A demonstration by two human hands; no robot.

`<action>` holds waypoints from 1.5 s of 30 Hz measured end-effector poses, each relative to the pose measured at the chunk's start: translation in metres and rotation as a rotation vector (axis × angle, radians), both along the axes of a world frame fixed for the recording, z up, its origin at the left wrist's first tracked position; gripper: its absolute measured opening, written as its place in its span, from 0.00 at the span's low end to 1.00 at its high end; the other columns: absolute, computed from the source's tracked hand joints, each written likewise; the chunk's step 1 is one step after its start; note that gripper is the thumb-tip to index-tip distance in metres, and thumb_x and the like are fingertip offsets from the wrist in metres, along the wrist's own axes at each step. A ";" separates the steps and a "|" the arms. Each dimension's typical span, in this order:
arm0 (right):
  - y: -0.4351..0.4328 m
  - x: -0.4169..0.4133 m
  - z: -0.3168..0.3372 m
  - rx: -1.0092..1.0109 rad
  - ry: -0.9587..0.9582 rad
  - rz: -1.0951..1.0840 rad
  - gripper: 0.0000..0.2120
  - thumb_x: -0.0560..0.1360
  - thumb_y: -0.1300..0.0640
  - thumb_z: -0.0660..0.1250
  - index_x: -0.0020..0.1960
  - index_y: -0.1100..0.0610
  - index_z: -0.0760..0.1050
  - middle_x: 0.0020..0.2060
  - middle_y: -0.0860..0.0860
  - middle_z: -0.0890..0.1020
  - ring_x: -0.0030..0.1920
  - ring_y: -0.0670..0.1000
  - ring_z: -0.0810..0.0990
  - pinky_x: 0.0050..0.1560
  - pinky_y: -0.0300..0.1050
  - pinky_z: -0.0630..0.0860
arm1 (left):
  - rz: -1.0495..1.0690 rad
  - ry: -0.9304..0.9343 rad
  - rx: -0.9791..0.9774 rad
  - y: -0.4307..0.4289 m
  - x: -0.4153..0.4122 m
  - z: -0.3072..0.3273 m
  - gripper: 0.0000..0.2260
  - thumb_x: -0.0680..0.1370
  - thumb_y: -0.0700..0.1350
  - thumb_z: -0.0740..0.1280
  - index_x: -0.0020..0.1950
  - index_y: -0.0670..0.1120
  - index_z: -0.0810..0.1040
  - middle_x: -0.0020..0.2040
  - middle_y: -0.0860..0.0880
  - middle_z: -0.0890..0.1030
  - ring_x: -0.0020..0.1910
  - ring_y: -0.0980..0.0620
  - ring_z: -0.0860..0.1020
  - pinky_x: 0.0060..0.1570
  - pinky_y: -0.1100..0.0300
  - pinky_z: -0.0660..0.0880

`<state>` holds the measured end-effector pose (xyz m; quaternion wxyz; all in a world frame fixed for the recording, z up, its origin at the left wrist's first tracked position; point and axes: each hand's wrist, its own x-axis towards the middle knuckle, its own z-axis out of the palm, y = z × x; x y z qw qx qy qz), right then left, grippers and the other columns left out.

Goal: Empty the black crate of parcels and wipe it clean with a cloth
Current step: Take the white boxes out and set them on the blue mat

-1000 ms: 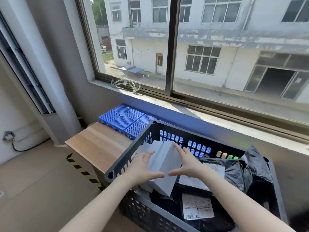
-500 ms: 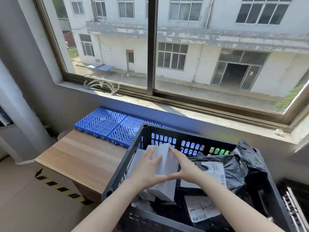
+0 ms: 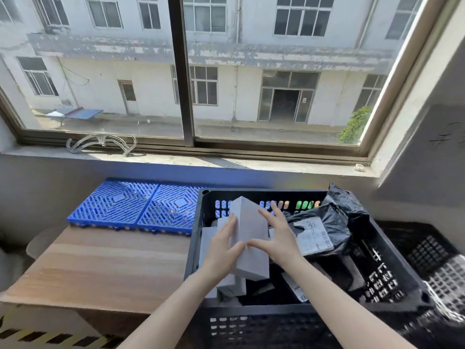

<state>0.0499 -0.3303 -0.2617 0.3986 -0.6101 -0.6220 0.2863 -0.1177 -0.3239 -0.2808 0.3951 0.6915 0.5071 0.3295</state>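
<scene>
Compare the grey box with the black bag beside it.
The grey box is rigid; the black bag is crumpled. The left hand and right hand hold the grey box; the black bag lies unheld. The black bag shows a white label; the grey box none. Both are in the black crate.

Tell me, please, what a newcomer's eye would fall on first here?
The left hand and right hand hold a grey box at the left end of the black crate. Black bagged parcels crowd its right end; a blue grid panel lies on the wooden table.
</scene>
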 end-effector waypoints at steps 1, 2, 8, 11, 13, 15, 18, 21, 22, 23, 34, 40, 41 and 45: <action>-0.002 -0.004 -0.002 -0.001 0.078 -0.078 0.39 0.64 0.59 0.80 0.71 0.52 0.68 0.74 0.42 0.55 0.70 0.42 0.60 0.64 0.40 0.67 | 0.016 -0.011 0.014 0.000 -0.004 0.003 0.30 0.80 0.39 0.63 0.79 0.48 0.55 0.77 0.56 0.58 0.75 0.60 0.57 0.71 0.66 0.56; -0.003 -0.008 -0.002 -0.010 0.175 -0.133 0.37 0.64 0.61 0.80 0.70 0.54 0.70 0.74 0.45 0.56 0.68 0.45 0.65 0.60 0.40 0.71 | 0.034 -0.021 0.035 0.000 -0.009 0.006 0.29 0.80 0.38 0.63 0.79 0.48 0.56 0.76 0.56 0.60 0.74 0.59 0.59 0.72 0.64 0.58; 0.010 -0.029 0.018 -0.086 0.427 0.028 0.23 0.73 0.59 0.73 0.66 0.51 0.74 0.58 0.46 0.80 0.56 0.48 0.80 0.50 0.38 0.78 | 0.186 -0.121 0.177 0.009 -0.033 0.036 0.24 0.77 0.46 0.62 0.74 0.51 0.66 0.70 0.53 0.70 0.67 0.50 0.71 0.64 0.45 0.72; 0.022 -0.048 0.036 -0.091 0.437 0.150 0.31 0.71 0.51 0.73 0.72 0.42 0.66 0.63 0.41 0.76 0.55 0.46 0.80 0.52 0.43 0.78 | 0.309 -0.174 0.244 0.017 -0.052 0.057 0.26 0.71 0.55 0.59 0.69 0.53 0.69 0.61 0.54 0.69 0.60 0.50 0.74 0.57 0.51 0.76; 0.032 -0.065 0.046 -0.065 0.460 0.249 0.30 0.71 0.55 0.73 0.69 0.39 0.67 0.61 0.39 0.76 0.56 0.45 0.80 0.50 0.41 0.79 | 0.374 -0.214 0.269 0.024 -0.071 0.068 0.26 0.69 0.57 0.59 0.67 0.54 0.71 0.58 0.55 0.69 0.58 0.52 0.75 0.55 0.55 0.75; 0.044 -0.088 0.053 -0.034 0.477 0.306 0.29 0.72 0.61 0.73 0.65 0.38 0.68 0.60 0.38 0.76 0.56 0.43 0.79 0.45 0.35 0.78 | 0.429 -0.265 0.273 0.032 -0.094 0.075 0.22 0.71 0.53 0.62 0.65 0.56 0.72 0.59 0.56 0.71 0.59 0.54 0.75 0.55 0.56 0.75; 0.064 -0.129 0.051 -0.036 0.512 0.293 0.29 0.70 0.64 0.74 0.63 0.42 0.69 0.58 0.39 0.76 0.56 0.41 0.78 0.44 0.34 0.78 | 0.501 -0.309 0.252 0.044 -0.134 0.079 0.17 0.71 0.51 0.64 0.59 0.60 0.72 0.58 0.59 0.76 0.59 0.58 0.75 0.55 0.58 0.75; 0.085 -0.169 0.042 -0.041 0.481 0.272 0.29 0.68 0.63 0.76 0.63 0.43 0.72 0.58 0.41 0.78 0.60 0.43 0.76 0.56 0.44 0.78 | 0.517 -0.237 0.227 0.057 -0.175 0.075 0.15 0.71 0.52 0.63 0.58 0.61 0.72 0.58 0.61 0.77 0.59 0.62 0.74 0.50 0.74 0.70; 0.092 -0.181 0.040 -0.051 0.468 0.278 0.30 0.68 0.63 0.76 0.64 0.44 0.72 0.59 0.43 0.78 0.60 0.42 0.76 0.55 0.42 0.77 | 0.513 -0.220 0.210 0.063 -0.186 0.071 0.17 0.70 0.53 0.63 0.59 0.60 0.72 0.58 0.61 0.77 0.58 0.63 0.74 0.46 0.78 0.68; 0.100 -0.192 0.037 -0.064 0.458 0.291 0.31 0.68 0.63 0.76 0.67 0.46 0.71 0.60 0.44 0.77 0.60 0.42 0.76 0.52 0.38 0.78 | 0.508 -0.206 0.194 0.070 -0.198 0.067 0.19 0.70 0.53 0.63 0.61 0.61 0.72 0.59 0.60 0.77 0.59 0.62 0.74 0.46 0.77 0.68; 0.176 -0.317 0.006 -0.214 0.267 0.308 0.50 0.60 0.61 0.79 0.76 0.46 0.58 0.69 0.44 0.68 0.68 0.42 0.68 0.65 0.50 0.73 | 0.399 -0.107 0.120 0.172 -0.333 0.019 0.23 0.78 0.47 0.68 0.72 0.53 0.69 0.62 0.53 0.73 0.59 0.61 0.73 0.53 0.63 0.71; 0.219 -0.365 -0.020 -0.199 0.212 0.215 0.43 0.65 0.67 0.75 0.74 0.49 0.62 0.67 0.45 0.70 0.68 0.44 0.69 0.57 0.37 0.76 | 0.354 -0.100 0.087 0.219 -0.378 -0.002 0.23 0.77 0.50 0.68 0.71 0.55 0.68 0.61 0.52 0.71 0.58 0.62 0.73 0.46 0.72 0.70; 0.227 -0.371 -0.026 -0.206 0.205 0.213 0.43 0.65 0.67 0.75 0.74 0.48 0.62 0.66 0.45 0.70 0.67 0.44 0.69 0.55 0.33 0.74 | 0.342 -0.108 0.072 0.226 -0.385 -0.006 0.24 0.76 0.52 0.68 0.71 0.56 0.69 0.61 0.53 0.71 0.58 0.62 0.72 0.47 0.70 0.70; 0.263 -0.392 -0.042 -0.245 0.217 0.232 0.42 0.65 0.63 0.77 0.73 0.46 0.62 0.65 0.43 0.72 0.66 0.43 0.70 0.62 0.41 0.73 | 0.271 -0.048 0.010 0.252 -0.411 -0.018 0.26 0.69 0.52 0.76 0.65 0.59 0.72 0.60 0.58 0.70 0.62 0.63 0.69 0.55 0.65 0.72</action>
